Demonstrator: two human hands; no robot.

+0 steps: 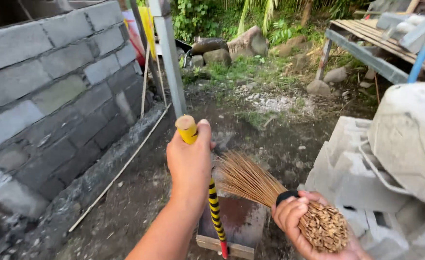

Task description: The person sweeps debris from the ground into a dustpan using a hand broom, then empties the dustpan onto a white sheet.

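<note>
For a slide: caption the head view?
Left hand grips yellow-black striped stick; right hand holds bundled straw broom.

Single head-worn view, looking down and forward, close over both hands

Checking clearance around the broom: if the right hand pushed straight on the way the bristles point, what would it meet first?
The right hand aims the stick broom up-left. Its bristle tips would likely first meet the left hand on the yellow-and-black striped handle, though depth is unclear.

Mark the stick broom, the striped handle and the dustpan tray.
stick broom point(251, 180), head view, on the fanned bristles
striped handle point(214, 204), head view, on the yellow and black shaft below the left hand point(190, 166)
dustpan tray point(234, 224), head view, on its rusty floor
</note>
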